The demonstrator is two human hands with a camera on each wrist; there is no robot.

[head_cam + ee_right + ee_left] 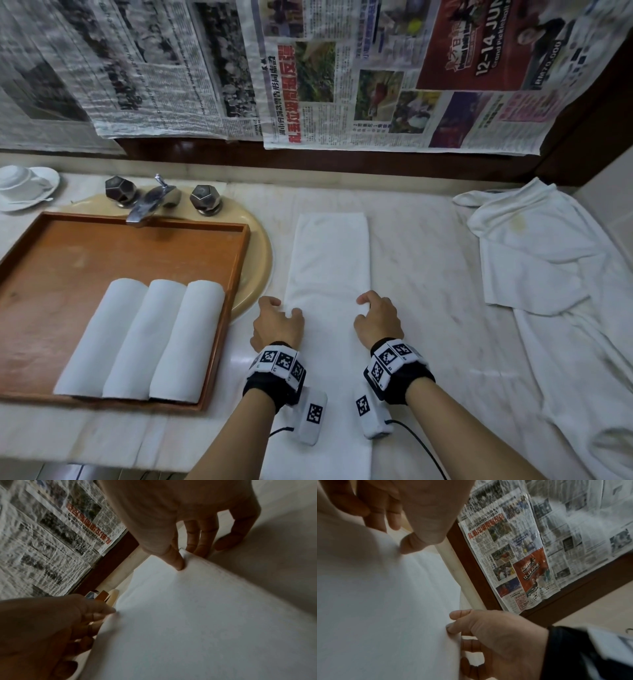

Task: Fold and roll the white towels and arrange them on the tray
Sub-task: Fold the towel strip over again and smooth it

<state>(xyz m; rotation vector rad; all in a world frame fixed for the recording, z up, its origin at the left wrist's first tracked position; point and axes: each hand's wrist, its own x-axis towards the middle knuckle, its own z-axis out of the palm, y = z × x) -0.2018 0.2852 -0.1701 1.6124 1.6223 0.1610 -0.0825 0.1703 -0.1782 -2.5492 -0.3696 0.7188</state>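
Folded white towel (329,270): long strip at table (428,274) centre, near end overhanging front edge. Left hand (278,323) pinches its left edge; right hand (376,320) pinches its right edge. Three rolled towels (140,339): side by side in wooden tray (61,253), table's left. Loose towel (541,253): right end.

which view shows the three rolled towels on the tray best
The head view: all three rolled towels lie side by side, touching, in the near part of the wooden tray. The right wrist view shows only a sliver of the tray's edge behind the left hand, no rolls. The left wrist view shows neither.
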